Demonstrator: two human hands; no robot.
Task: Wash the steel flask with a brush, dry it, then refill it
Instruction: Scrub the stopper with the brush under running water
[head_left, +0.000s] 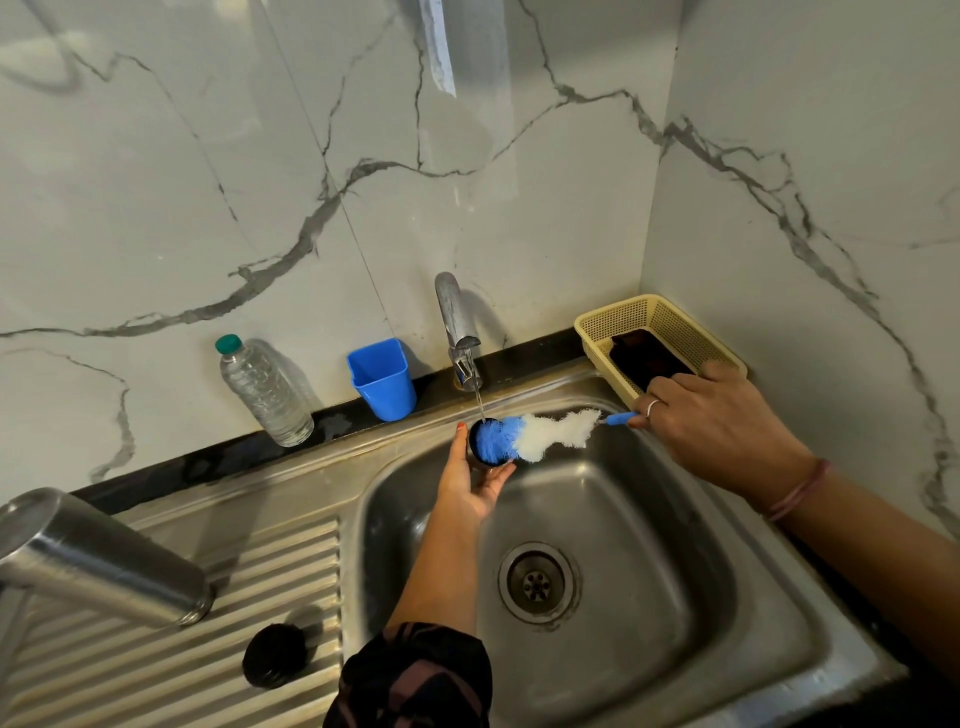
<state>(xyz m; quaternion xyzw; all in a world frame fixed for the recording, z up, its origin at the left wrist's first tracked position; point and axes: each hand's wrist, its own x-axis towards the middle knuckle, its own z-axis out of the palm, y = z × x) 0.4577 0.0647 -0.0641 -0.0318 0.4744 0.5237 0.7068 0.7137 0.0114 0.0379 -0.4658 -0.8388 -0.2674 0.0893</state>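
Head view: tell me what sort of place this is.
Most likely a home kitchen sink corner: a steel sink with a ribbed drainboard, a running tap against a marble-look wall, and a plastic basket on the counter.

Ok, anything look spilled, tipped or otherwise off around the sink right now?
Nothing spilled or damaged. The steel flask stands on the drainboard, its slant probably lens distortion. The left hand holds a small black cup-shaped part under the tap; the right hand works the brush into it.
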